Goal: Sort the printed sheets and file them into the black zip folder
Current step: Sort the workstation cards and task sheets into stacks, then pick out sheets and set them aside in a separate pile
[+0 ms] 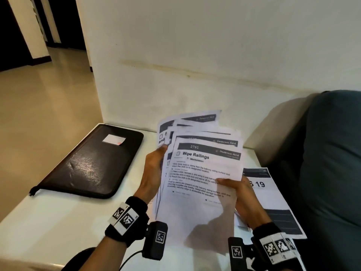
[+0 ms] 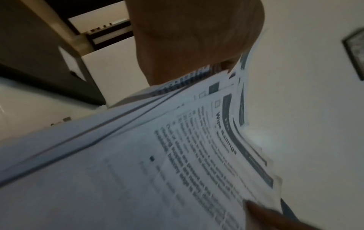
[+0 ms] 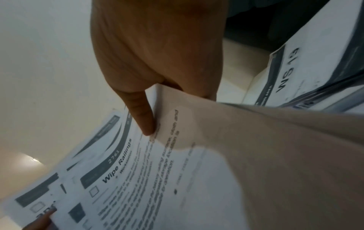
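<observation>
I hold a fanned stack of printed sheets [image 1: 197, 173] above a white table [image 1: 58, 222]. Its top sheet reads "Wipe Railings" [image 3: 118, 168]. My left hand [image 1: 154, 169] grips the stack's left edge, fingers hidden behind the paper. My right hand [image 1: 234, 188] pinches the right edge, thumb [image 3: 141, 115] pressed on the top sheet. The stack [image 2: 177, 155] fills the left wrist view under my left hand [image 2: 193, 38]. The black zip folder [image 1: 91, 161] lies zipped and flat on the table to the left of my hands.
More printed sheets [image 1: 273, 196], one marked "WS 19" [image 3: 289, 71], lie on the table's right side by a dark grey cushion [image 1: 332, 163]. A cream wall [image 1: 195, 55] stands right behind the table. Open floor [image 1: 39, 94] lies to the left.
</observation>
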